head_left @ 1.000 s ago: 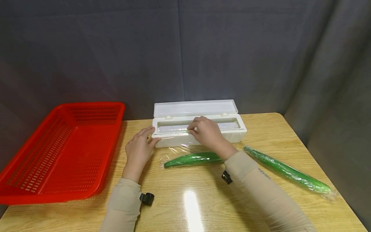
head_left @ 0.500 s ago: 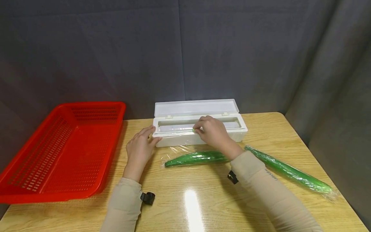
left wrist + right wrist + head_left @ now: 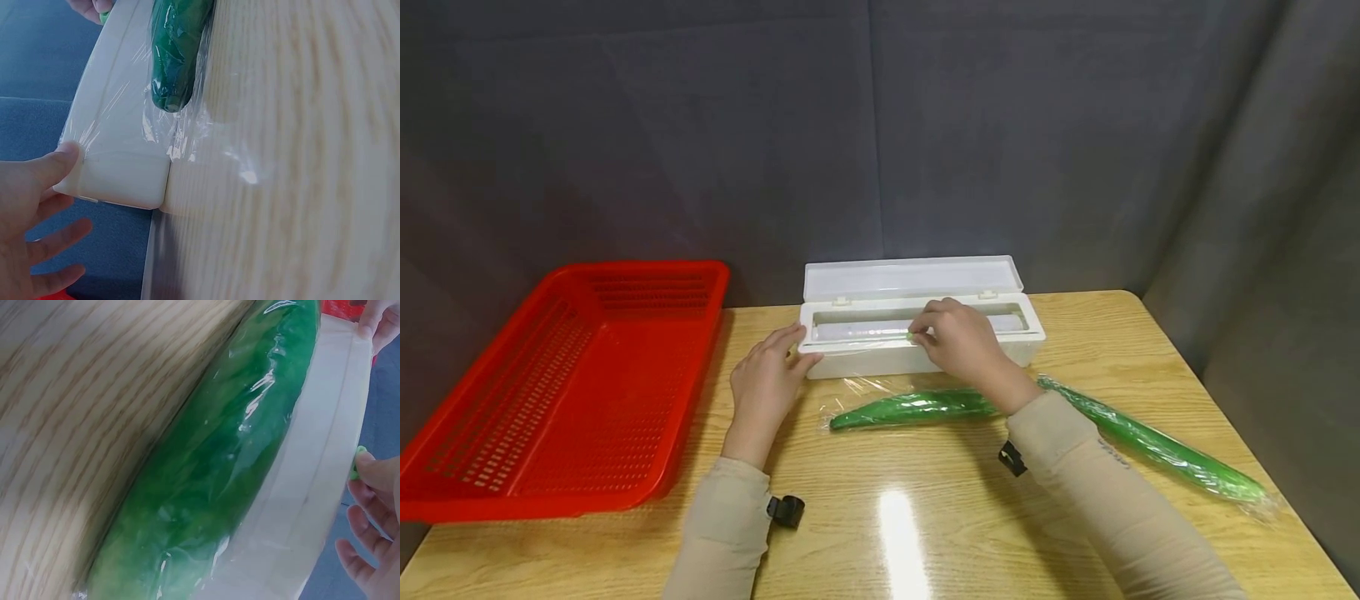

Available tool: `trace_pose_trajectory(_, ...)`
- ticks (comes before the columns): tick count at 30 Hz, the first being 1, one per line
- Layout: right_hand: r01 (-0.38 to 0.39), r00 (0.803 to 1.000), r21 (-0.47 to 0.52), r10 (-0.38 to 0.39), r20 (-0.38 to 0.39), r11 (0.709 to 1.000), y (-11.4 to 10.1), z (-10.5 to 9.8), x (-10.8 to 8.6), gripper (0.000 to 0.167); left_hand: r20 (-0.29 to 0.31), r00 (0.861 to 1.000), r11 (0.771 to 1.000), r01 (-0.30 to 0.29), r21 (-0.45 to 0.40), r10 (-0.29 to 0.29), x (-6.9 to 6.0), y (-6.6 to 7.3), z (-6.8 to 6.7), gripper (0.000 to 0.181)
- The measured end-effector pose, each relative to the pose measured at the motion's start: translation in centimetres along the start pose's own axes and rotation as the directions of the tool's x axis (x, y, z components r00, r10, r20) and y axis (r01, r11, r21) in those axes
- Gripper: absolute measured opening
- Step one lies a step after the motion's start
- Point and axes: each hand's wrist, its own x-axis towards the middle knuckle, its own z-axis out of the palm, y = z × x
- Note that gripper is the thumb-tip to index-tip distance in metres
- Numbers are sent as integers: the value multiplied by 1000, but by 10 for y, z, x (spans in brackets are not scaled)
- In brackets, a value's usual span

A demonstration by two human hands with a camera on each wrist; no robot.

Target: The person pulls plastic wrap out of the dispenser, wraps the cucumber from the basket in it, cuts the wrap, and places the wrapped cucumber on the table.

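A white cling film dispenser (image 3: 868,363) stands at the back of the table with its lid raised and a film roll inside. My left hand (image 3: 767,379) grips its left end, thumb on the front edge and fingers at the side. Between thumb and forefinger, my right hand (image 3: 962,346) pinches a small green slide cutter (image 3: 358,464) on the dispenser's front edge, near its middle. Clear film stretches from the dispenser over a cucumber (image 3: 910,407) lying just in front. The cucumber's right end is hidden behind my right forearm in the head view.
A second cucumber (image 3: 1165,446), wrapped in film, lies slantwise on the right side of the table (image 3: 827,533). At the left stands a red perforated plastic basket (image 3: 696,367). A dark grey curtain (image 3: 737,150) hangs behind the table.
My right hand has slid a little to the right along the dispenser's front edge, carrying the green slide cutter. My left hand keeps its hold on the left end.
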Motion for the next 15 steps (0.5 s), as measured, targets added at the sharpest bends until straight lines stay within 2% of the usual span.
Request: trace_pose_trajectory(15,27,1000,18,-27,-12,999,4,-1,-3,11,-11,1000,1000,0,-3,0,-1,2,1,54)
